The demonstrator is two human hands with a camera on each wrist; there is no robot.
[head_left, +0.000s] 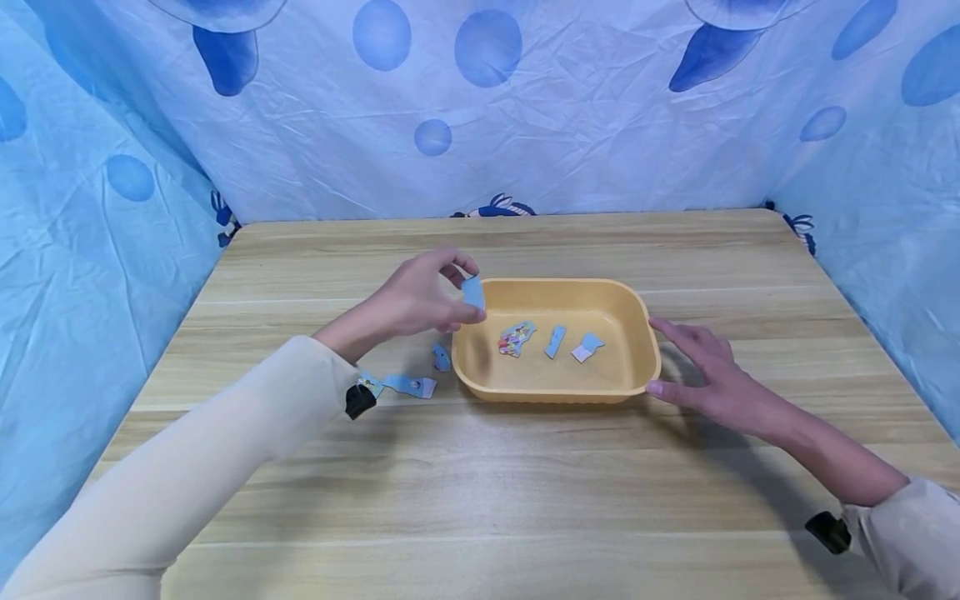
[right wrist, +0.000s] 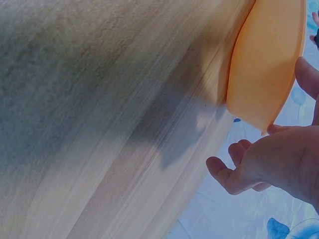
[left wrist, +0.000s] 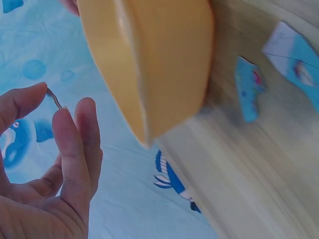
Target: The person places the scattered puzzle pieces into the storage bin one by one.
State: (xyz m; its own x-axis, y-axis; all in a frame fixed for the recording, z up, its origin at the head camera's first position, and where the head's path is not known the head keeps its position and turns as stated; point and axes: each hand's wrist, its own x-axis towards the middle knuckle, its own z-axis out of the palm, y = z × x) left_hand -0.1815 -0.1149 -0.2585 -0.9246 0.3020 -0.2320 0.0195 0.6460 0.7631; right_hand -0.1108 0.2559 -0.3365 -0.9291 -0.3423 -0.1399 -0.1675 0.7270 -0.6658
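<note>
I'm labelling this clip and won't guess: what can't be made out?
- Head: print on the multicoloured piece, too small.
- Head: part of the leftmost piece, behind the black attachment.
- Left wrist: faces of the held piece, seen edge-on.
- Right wrist: floor of the tray, hidden by its wall.

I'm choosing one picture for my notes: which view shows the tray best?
The head view: it shows nearly all of the tray, rim and inside, with three pieces in it. The left wrist view cuts it off, showing just one end; the right wrist view shows only part of its outside, beside the right hand.
</note>
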